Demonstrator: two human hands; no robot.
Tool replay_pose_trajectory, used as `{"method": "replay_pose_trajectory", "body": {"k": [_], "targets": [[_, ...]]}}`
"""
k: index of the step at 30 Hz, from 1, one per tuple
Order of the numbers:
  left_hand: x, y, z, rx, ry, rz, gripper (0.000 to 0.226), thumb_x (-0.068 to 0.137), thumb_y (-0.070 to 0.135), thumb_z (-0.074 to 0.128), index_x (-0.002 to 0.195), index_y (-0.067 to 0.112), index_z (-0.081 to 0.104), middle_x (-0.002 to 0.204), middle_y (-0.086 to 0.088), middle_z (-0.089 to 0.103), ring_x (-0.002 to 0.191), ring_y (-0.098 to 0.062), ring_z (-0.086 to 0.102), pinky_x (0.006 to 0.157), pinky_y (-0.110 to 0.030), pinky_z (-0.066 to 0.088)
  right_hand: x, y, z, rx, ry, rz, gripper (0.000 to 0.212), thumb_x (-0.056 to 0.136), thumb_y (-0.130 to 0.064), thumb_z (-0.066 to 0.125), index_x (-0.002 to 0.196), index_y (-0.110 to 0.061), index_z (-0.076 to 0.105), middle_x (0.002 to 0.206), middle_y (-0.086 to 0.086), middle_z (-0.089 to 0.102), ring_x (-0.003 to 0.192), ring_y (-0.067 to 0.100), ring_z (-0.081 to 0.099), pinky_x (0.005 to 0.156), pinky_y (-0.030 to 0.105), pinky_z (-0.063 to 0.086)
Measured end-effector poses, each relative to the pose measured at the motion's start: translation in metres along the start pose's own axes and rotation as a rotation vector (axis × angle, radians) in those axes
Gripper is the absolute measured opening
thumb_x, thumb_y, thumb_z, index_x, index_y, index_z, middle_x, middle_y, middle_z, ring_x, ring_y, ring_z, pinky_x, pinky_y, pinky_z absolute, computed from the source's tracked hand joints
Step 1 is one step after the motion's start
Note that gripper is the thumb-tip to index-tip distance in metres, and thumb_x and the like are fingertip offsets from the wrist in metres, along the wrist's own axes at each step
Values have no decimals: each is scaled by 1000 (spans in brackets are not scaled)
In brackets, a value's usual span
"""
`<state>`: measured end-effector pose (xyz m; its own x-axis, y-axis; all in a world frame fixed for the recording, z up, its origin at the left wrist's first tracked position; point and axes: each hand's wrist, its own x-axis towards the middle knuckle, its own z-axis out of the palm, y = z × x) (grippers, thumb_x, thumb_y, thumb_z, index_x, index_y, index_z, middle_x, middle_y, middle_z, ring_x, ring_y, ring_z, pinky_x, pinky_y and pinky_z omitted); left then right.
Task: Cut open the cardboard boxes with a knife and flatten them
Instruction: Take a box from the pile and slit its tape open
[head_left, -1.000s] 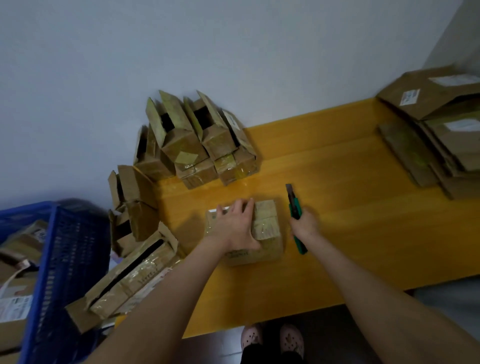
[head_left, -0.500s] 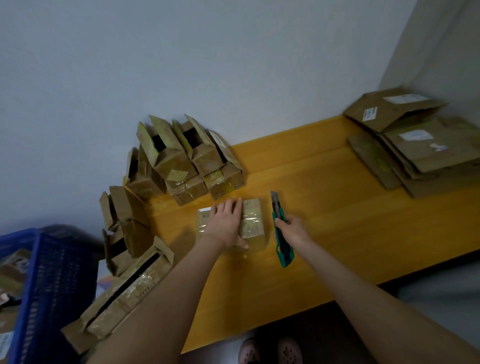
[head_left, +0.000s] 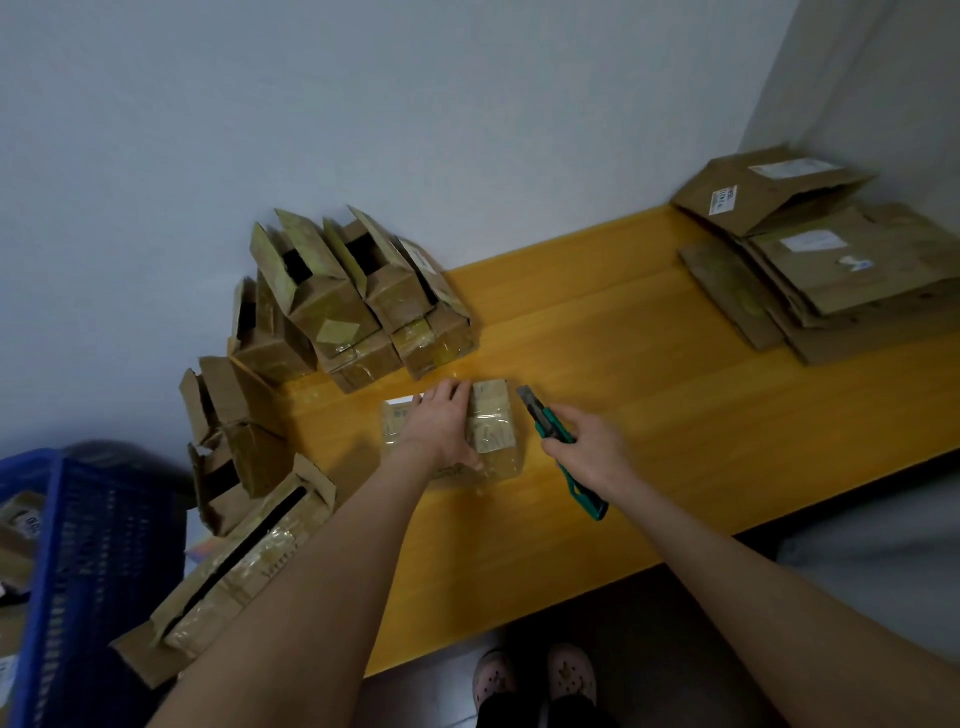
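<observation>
Brown cardboard wrapped in glossy clear tape: that is the small closed box (head_left: 491, 421) I see lying flat on the yellow-orange wooden table (head_left: 675, 415), near the middle of its left half. As far as I can judge, its long axis runs left to right, roughly along the table's front edge.

The left hand (head_left: 441, 431) lies palm-down on the box's top. Its fingers are straight and point away toward the wall, covering the left and middle of the lid.

The right hand (head_left: 587, 449) is curled around a teal utility knife with a grey blade (head_left: 548, 423). The knife's long axis runs from near right to far left. The handle end sticks out below the wrist, and the blade tip points away from me and slightly left, just beside the box's far right corner. I cannot tell whether the blade touches the cardboard.

Behind the box, a cluster of opened brown boxes with raised flaps (head_left: 353, 301) leans against the pale wall. More opened boxes (head_left: 228, 426) and one long slit box (head_left: 244, 566) sit at the table's left end, next to a blue plastic mesh crate (head_left: 88, 561). A pile of flattened cardboard sheets (head_left: 831, 270) rests at the far right corner.
</observation>
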<state>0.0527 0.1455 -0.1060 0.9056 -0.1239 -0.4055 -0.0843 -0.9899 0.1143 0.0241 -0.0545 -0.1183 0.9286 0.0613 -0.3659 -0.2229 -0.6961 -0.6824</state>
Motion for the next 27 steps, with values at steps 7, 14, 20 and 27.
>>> {"method": "replay_pose_trajectory", "body": {"k": [7, 14, 20, 27], "targets": [[1, 1, 2, -2, 0, -6, 121, 66, 43, 85, 155, 13, 8, 156, -8, 20, 143, -29, 21, 120, -45, 16, -7, -2, -2, -62, -31, -7, 57, 90, -31, 58, 145, -33, 42, 89, -1, 67, 74, 19, 65, 61, 32, 54], [2, 0, 4, -9, 5, -6, 121, 65, 43, 85, 155, 14, 9, 156, -7, 20, 144, -29, 20, 120, -46, 15, -7, -9, -6, -143, -58, -26, 57, 89, -29, 57, 144, -35, 42, 79, -4, 65, 60, 13, 56, 47, 24, 42], [3, -1, 6, -7, 18, 5, 123, 65, 46, 85, 155, 15, 8, 156, -6, 21, 144, -28, 21, 121, -46, 13, -8, -13, -11, -218, -103, -65, 58, 90, -27, 57, 145, -31, 42, 78, -8, 60, 55, 7, 49, 45, 21, 37], [3, -3, 7, 15, 11, 18, 122, 66, 48, 83, 155, 14, 7, 157, -6, 20, 144, -28, 21, 121, -47, 15, -16, -12, -12, -212, -153, -76, 58, 89, -25, 59, 145, -26, 43, 65, -19, 44, 49, 8, 45, 44, 21, 34]]}}
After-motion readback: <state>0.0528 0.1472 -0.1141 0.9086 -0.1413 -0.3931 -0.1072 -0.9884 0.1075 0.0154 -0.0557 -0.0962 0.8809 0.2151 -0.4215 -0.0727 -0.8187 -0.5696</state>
